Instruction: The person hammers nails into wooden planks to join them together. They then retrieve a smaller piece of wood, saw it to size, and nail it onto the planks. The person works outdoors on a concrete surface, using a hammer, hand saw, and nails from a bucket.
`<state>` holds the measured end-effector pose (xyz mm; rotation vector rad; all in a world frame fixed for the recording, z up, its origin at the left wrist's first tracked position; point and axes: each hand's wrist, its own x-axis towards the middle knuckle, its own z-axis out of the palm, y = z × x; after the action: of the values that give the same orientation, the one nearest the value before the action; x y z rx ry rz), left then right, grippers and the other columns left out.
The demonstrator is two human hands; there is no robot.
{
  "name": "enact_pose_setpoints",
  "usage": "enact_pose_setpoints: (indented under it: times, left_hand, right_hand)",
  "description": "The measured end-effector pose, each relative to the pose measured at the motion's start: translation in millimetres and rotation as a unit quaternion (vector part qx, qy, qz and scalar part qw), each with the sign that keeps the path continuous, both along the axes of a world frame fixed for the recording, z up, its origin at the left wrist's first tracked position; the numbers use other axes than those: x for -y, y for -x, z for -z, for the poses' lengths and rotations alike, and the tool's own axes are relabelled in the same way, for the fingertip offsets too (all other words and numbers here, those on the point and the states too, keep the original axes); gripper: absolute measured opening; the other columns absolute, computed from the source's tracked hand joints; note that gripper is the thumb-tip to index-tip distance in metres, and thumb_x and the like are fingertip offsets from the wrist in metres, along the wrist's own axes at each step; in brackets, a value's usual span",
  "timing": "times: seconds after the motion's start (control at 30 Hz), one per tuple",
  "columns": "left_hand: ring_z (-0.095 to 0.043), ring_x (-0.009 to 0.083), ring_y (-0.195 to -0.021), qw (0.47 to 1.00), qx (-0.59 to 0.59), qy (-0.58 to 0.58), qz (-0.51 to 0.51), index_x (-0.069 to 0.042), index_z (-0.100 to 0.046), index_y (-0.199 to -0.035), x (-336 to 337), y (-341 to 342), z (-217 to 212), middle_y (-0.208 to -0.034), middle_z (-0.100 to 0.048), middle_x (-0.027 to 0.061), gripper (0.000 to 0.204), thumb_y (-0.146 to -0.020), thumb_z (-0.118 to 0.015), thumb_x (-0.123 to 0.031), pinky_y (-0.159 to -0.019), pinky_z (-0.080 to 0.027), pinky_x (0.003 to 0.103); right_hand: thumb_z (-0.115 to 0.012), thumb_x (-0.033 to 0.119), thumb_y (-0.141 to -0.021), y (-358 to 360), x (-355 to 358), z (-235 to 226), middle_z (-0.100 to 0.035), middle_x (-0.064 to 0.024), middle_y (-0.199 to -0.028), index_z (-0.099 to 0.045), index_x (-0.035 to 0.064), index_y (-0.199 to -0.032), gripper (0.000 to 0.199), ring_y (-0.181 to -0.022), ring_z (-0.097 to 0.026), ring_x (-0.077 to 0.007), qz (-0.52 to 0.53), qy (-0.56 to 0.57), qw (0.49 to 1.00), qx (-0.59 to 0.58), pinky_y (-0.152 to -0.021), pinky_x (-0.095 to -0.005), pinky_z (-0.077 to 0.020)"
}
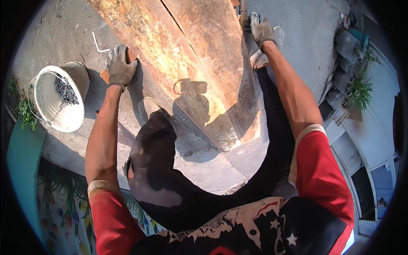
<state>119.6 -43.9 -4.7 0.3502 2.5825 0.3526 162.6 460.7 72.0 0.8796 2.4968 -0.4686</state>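
A long panel of two weathered, rust-brown boards lies between my legs, with a dark seam running along it. To its left, my left hand, in a dirty grey work glove, grips a reddish-brown block from above; the block's ends show on both sides of the glove. My right hand, gloved alike, is at the panel's far right edge, beside a thin upright-looking bar. Its fingers curl downward, and what they hold is hidden.
A whitish bucket with dark metal bits inside lies tilted at the left. Near my left hand is a white L-shaped rod on the concrete ground. My shoes stand either side of the panel. Plants and containers line the right.
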Motion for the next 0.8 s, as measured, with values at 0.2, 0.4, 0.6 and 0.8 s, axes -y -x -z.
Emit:
enact_pose_setpoints:
  times: [0.2, 0.4, 0.6, 0.8]
  left_hand:
    - [-0.036, 0.0451, -0.144, 0.998, 0.033, 0.058, -0.005, -0.017, -0.047, -0.149, -24.7, -0.4, -16.5, -0.155, -0.041, 0.021, 0.073, -0.085, -0.078, -0.034, -0.119, -0.031, 0.055]
    - [-0.043, 0.0454, -0.138, 0.995, 0.009, 0.099, -0.025, -0.01, -0.046, -0.148, -23.2, -3.9, -23.9, -0.152, -0.043, 0.0221, 0.074, -0.084, -0.078, -0.03, -0.116, -0.036, 0.053]
    - [-0.045, 0.0436, -0.137, 0.998, -0.022, 0.056, -0.02, -0.015, -0.053, -0.143, -8.3, -8.8, -3.7, -0.15, -0.047, 0.0168, 0.069, -0.082, -0.081, -0.032, -0.115, -0.037, 0.053]
    - [-0.049, 0.0376, -0.137, 0.999, 0.001, -0.012, -0.042, -0.017, -0.051, -0.148, -1.0, -10.3, 9.7, -0.147, -0.054, 0.0183, 0.071, -0.085, -0.077, -0.034, -0.117, -0.036, 0.05]
  right_hand:
    - [-0.078, 0.045, -0.087, -1.6, -23.7, 24.4, -0.067, -0.0232, -0.127, -0.058, 0.0011, -0.133, 0.067, -0.123, -0.063, -0.0371, 0.02, -0.064, 0.997, 0.032, -0.104, -0.0454, -0.049]
    - [-0.079, 0.046, -0.084, 13.7, -51.9, -13.3, -0.062, -0.0265, -0.132, -0.058, 0.001, -0.129, 0.067, -0.125, -0.06, -0.0392, -0.089, -0.133, 0.985, 0.069, -0.103, -0.0476, -0.0497]
    - [-0.064, 0.058, -0.094, -86.8, 20.0, 1.2, -0.052, -0.0256, -0.148, -0.041, -0.0018, -0.151, 0.086, -0.14, -0.048, -0.0391, -0.016, 0.138, 0.987, 0.081, -0.117, -0.0438, -0.0387]
    - [-0.058, 0.034, -0.103, -94.5, 0.0, 34.0, -0.067, -0.0137, -0.126, -0.055, -0.0025, -0.138, 0.05, -0.105, -0.067, -0.0215, 0.111, 0.313, 0.94, 0.074, -0.095, -0.0356, -0.0527]
